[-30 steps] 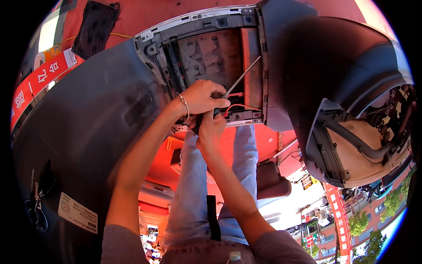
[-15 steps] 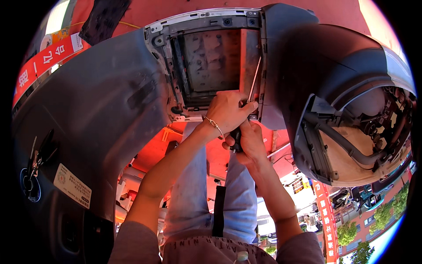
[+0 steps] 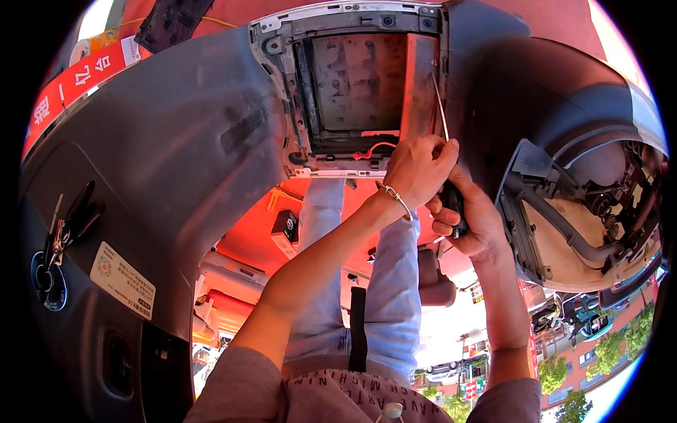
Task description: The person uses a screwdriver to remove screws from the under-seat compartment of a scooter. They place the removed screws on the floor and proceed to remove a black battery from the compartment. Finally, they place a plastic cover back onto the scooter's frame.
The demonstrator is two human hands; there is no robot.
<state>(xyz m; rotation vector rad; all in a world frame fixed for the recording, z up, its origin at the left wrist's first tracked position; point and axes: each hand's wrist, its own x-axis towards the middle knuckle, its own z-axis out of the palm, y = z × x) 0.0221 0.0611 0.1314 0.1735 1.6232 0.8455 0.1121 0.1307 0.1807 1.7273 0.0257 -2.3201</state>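
Note:
A long thin screwdriver point(image 3: 441, 113) with a dark handle points away from me along the right side of an open rectangular bay in a dark grey scooter body. My right hand point(image 3: 482, 217) is wrapped round its handle. The fingers of my left hand point(image 3: 422, 168) close round the base of the shaft, just ahead of the handle. The tip lies by the right inner edge of the bay frame point(image 3: 296, 141); whether it touches a screw is too small to tell. A red wire point(image 3: 368, 152) with a small connector hangs over the bay's near edge, beside my left hand.
To the left, a key bunch point(image 3: 60, 229) hangs from the ignition near a printed label point(image 3: 123, 279). A rounded dark front cover point(image 3: 536, 92) and an opened section with a black tube point(image 3: 557, 229) stand on the right. Below lies red flooring with a small black box point(image 3: 285, 229).
Both hands and the screwdriver have moved right relative to the bay, and the shaft's tilt has changed. The red wire at the near edge now shows. The whole view has shifted.

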